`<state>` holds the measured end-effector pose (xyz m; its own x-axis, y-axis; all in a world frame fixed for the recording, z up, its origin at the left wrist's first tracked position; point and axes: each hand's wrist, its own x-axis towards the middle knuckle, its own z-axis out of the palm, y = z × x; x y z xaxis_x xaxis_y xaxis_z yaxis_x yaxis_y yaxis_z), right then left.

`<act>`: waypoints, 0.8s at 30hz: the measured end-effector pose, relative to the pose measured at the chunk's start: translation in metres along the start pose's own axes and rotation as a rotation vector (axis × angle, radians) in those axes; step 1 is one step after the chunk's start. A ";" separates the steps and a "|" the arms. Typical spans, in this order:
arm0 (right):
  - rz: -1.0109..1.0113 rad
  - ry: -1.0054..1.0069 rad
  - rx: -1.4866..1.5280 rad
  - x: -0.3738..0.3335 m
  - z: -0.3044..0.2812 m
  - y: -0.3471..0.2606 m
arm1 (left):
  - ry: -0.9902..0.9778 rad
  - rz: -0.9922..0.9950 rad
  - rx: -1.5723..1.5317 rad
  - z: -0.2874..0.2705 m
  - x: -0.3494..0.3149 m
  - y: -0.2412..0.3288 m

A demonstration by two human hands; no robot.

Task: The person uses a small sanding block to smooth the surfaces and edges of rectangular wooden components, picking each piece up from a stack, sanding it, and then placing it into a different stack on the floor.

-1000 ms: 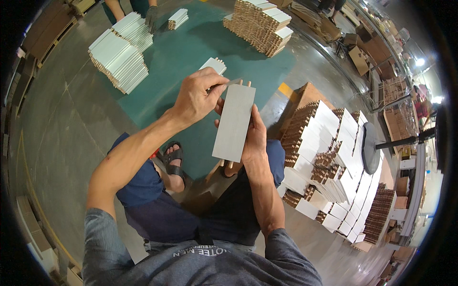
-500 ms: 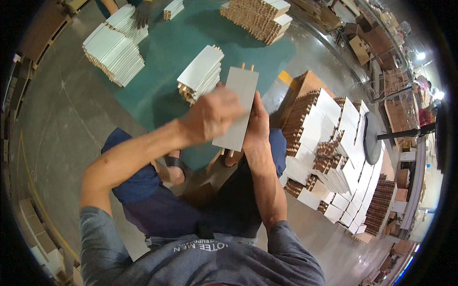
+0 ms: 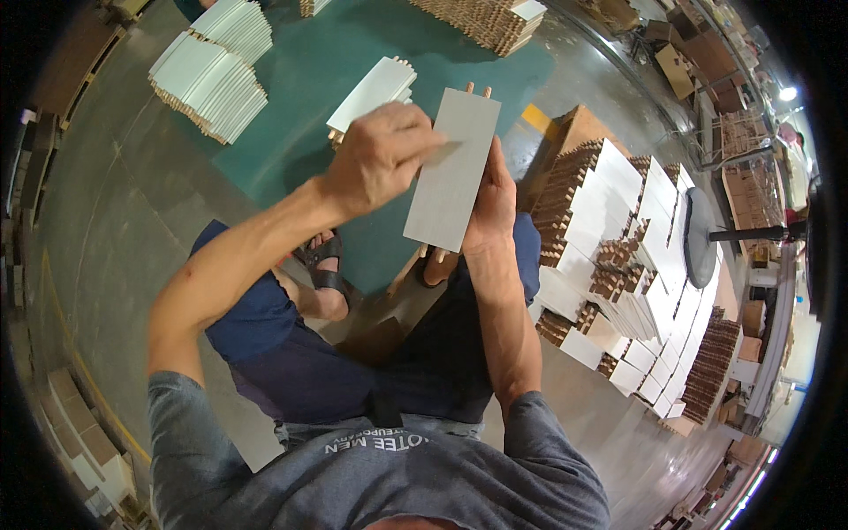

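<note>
A pale grey rectangular board [image 3: 453, 168] with short wooden dowels sticking out of both ends is held tilted in front of me, above my knees. My right hand [image 3: 493, 199] supports it from below and along its right edge, thumb side up. My left hand [image 3: 382, 152] is closed, its fingers curled and pinched together over the board's upper left part. Whatever may be between those fingers is hidden. Just beyond my left hand lies a small stack of similar white boards [image 3: 375, 91] on the green floor sheet [image 3: 305, 199].
Larger stacks of white boards [image 3: 208, 84] stand at the far left, and another stack [image 3: 481, 22] is at the far middle. To my right, a pallet piled with boards [image 3: 609, 190] stands close by, with a round dark pad on an arm [image 3: 700, 237] over it.
The board and both hands have shifted slightly up and right in view. My left hand has moved from the board's middle toward its upper left edge. The gloved hand at far left has left view.
</note>
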<state>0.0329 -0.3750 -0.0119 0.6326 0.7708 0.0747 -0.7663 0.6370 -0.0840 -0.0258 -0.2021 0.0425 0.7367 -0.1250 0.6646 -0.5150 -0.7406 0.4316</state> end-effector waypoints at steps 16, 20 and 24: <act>-0.023 0.245 -0.177 0.002 0.009 0.013 | 0.133 -0.067 -0.069 -0.010 0.022 -0.014; 0.001 0.322 -0.134 -0.001 0.009 0.021 | 0.082 -0.048 -0.004 -0.002 0.020 -0.024; -0.118 0.338 -0.124 0.005 0.027 0.021 | -0.068 0.191 -0.042 0.010 -0.011 0.005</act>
<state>0.0166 -0.3581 0.0139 0.7328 0.6370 -0.2390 -0.6797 0.7013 -0.2151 -0.0316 -0.2111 0.0311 0.6508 -0.3063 0.6947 -0.6653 -0.6710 0.3273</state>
